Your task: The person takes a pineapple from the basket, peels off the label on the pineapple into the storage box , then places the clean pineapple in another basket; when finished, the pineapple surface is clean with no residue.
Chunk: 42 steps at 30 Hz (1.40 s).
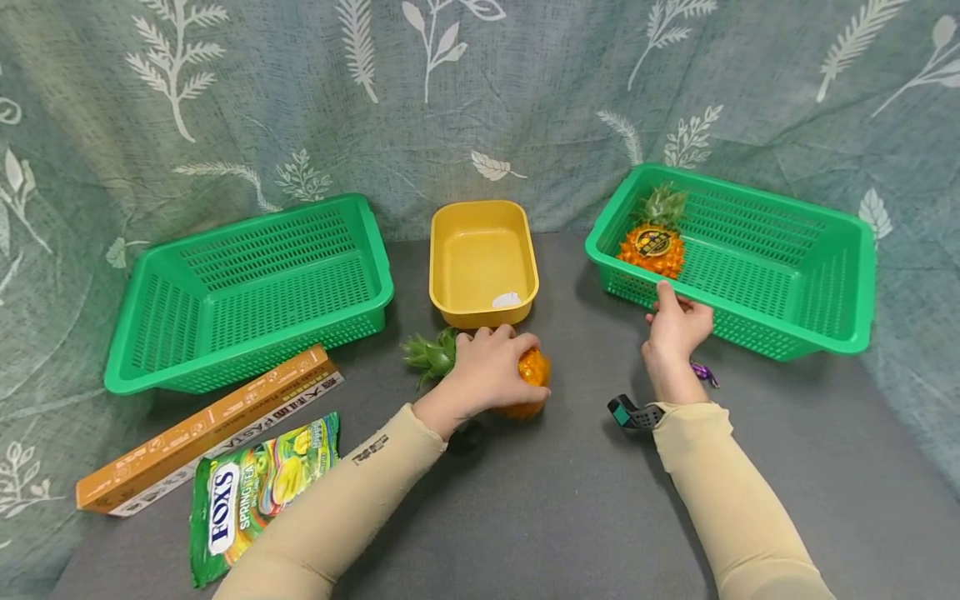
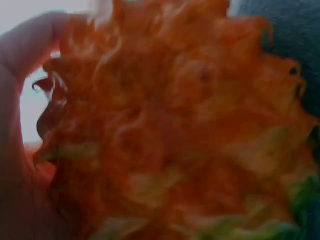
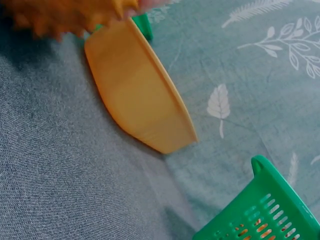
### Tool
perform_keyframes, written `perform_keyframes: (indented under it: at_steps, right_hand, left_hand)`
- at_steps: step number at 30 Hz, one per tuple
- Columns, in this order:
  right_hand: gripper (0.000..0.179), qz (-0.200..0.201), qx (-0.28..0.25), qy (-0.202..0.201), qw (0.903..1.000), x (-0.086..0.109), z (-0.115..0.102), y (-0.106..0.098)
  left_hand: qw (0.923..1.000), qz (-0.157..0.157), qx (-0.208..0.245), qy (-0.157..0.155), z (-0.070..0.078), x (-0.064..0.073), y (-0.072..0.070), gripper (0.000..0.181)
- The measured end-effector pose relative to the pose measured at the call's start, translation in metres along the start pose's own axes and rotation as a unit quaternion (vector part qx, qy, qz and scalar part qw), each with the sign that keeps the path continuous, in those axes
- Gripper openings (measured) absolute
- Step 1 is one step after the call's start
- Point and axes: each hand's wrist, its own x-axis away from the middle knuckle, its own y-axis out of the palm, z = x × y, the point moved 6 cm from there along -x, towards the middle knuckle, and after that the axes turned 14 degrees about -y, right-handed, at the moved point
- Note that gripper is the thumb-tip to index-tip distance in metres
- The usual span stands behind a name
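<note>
My left hand (image 1: 491,367) grips a spiky orange pineapple (image 1: 534,371) from above, just in front of the yellow tub. The pineapple's green crown (image 1: 431,357) points left, and its bumpy body (image 2: 165,115) fills the left wrist view, with the thumb curved along one side. At the front edge of the right green basket (image 1: 780,321), my right hand (image 1: 675,333) hangs with fingers loosely bent and nothing visible in them; whether a fingertip touches the rim is unclear. Inside that basket, at its left end, lies another pineapple (image 1: 654,250) with a dark round label.
A green basket (image 1: 247,350) stands at the left. The yellow tub (image 1: 480,262) holds a white scrap. An orange pasta box (image 1: 217,425) and a green FOX'S candy bag (image 1: 262,492) lie front left. Something small and purple (image 1: 705,373) sits beside my right wrist.
</note>
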Motion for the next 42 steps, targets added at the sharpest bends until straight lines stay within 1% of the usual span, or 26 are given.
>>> perform_keyframes:
  at_steps: [2,4,7,9,11,15,16,18,20,23,25,27,28,29,30,31,32,34,35,37,39,41,42]
  right_hand:
    - [0.013,0.0,-0.002,0.001,1.0,0.0,0.0,0.0]
    - [0.013,0.0,-0.002,0.001,1.0,0.0,0.0,0.0]
    - [0.013,-0.001,-0.003,0.003,1.0,0.0,0.0,0.0]
    - [0.013,-0.003,0.003,0.001,1.0,0.0,-0.001,0.001]
    - [0.014,-0.004,0.004,0.002,1.0,0.0,-0.001,0.001]
    - [0.015,-0.002,0.003,0.005,1.0,0.0,-0.001,0.001]
    - [0.015,-0.001,0.002,0.006,1.0,0.001,-0.001,0.001]
    - [0.015,0.001,0.001,0.008,1.0,0.001,-0.001,0.0]
    - [0.015,0.0,0.002,0.008,1.0,0.001,-0.001,0.001]
    - [0.016,0.0,-0.001,0.009,1.0,0.001,-0.001,0.001]
    - [0.015,0.0,-0.001,0.009,1.0,0.001,-0.001,0.001]
    - [0.015,0.001,-0.002,0.008,1.0,0.001,-0.001,0.001]
    - [0.015,0.0,0.0,0.008,1.0,0.002,-0.001,0.001]
    - [0.015,-0.001,-0.001,0.008,1.0,0.002,-0.001,0.001]
    - [0.015,-0.003,0.001,0.008,1.0,0.002,-0.001,0.002]
    - [0.015,-0.004,0.001,0.007,1.0,0.002,-0.001,0.002]
    - [0.015,-0.005,0.0,0.005,1.0,0.003,-0.002,0.002]
    - [0.015,-0.006,-0.001,0.006,1.0,0.003,-0.002,0.003]
    - [0.015,-0.006,-0.003,0.005,1.0,0.003,-0.002,0.003]
    - [0.015,-0.005,-0.004,0.006,1.0,0.002,-0.001,0.002]
    - [0.015,-0.004,-0.005,0.009,0.9999,0.002,-0.001,0.001]
    - [0.015,-0.004,-0.002,0.007,1.0,0.002,0.0,0.0]
    - [0.015,-0.004,-0.001,0.007,1.0,0.002,0.0,0.0]
  left_hand:
    - [0.9992,-0.01,-0.013,0.037,0.0,0.006,-0.001,0.057]
    - [0.9963,-0.023,-0.027,0.078,-0.001,0.013,-0.001,0.056]
    - [0.9889,-0.051,-0.043,0.132,-0.002,0.023,-0.003,0.053]
    - [0.9831,-0.071,-0.053,0.16,-0.005,0.03,-0.004,0.051]
    - [0.9766,-0.096,-0.069,0.18,-0.008,0.035,-0.004,0.049]
    - [0.9627,-0.136,-0.105,0.209,-0.016,0.045,-0.005,0.046]
    - [0.96,-0.143,-0.111,0.214,-0.018,0.047,-0.005,0.047]
    - [0.9575,-0.146,-0.114,0.222,-0.022,0.052,-0.007,0.048]
    - [0.9596,-0.14,-0.098,0.224,-0.026,0.055,-0.009,0.05]
    - [0.9673,-0.119,-0.051,0.218,-0.033,0.06,-0.016,0.056]
    - [0.974,-0.093,-0.004,0.207,-0.037,0.064,-0.023,0.061]
    - [0.98,-0.057,0.049,0.184,-0.042,0.068,-0.03,0.064]
    - [0.9826,-0.035,0.085,0.161,-0.047,0.071,-0.034,0.066]
    - [0.9826,-0.012,0.127,0.135,-0.052,0.074,-0.037,0.067]
    - [0.9797,0.008,0.17,0.106,-0.059,0.077,-0.039,0.068]
    - [0.974,0.025,0.212,0.074,-0.065,0.08,-0.04,0.071]
    - [0.9663,0.038,0.251,0.04,-0.071,0.084,-0.038,0.073]
    - [0.9462,0.053,0.318,-0.03,-0.083,0.09,-0.032,0.08]
    - [0.9382,0.052,0.337,-0.058,-0.087,0.092,-0.026,0.083]
    - [0.9246,0.032,0.364,-0.109,-0.093,0.093,-0.012,0.088]
    - [0.9126,0.009,0.383,-0.144,-0.096,0.092,0.003,0.093]
    - [0.9035,-0.014,0.397,-0.16,-0.096,0.09,0.015,0.097]
    - [0.9005,-0.025,0.402,-0.164,-0.096,0.089,0.02,0.098]
